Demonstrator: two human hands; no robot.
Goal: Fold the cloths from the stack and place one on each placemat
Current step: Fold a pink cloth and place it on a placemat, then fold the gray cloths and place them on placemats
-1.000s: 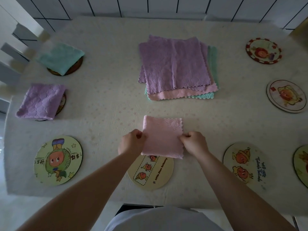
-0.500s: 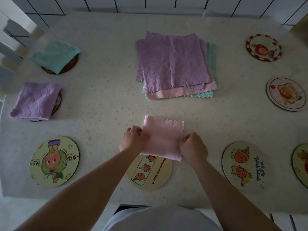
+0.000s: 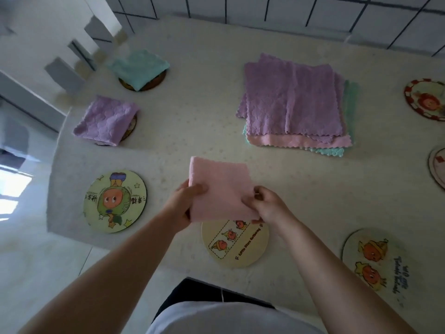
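Note:
A folded pink cloth (image 3: pixel 220 186) is held just above the table between both hands. My left hand (image 3: pixel 183 203) grips its left edge with the thumb on top. My right hand (image 3: pixel 267 206) pinches its right lower corner. Under the cloth's near edge lies a cream round placemat (image 3: pixel 237 247) with small cartoon figures. The stack of unfolded cloths (image 3: pixel 291 104), purple on top with pink and green below, lies further back at the centre. A green round placemat (image 3: pixel 115 201) lies bare to the left.
A folded purple cloth (image 3: pixel 106 119) and a folded teal cloth (image 3: pixel 138 68) each cover a placemat at the far left. Bare placemats lie at the near right (image 3: pixel 375 259), right edge (image 3: pixel 438 167) and far right (image 3: pixel 425 98). The table's left edge (image 3: pixel 51 189) drops to the floor.
Both hands have lifted the folded pink cloth off the table and my left thumb now lies on top of it. The camera has swung left.

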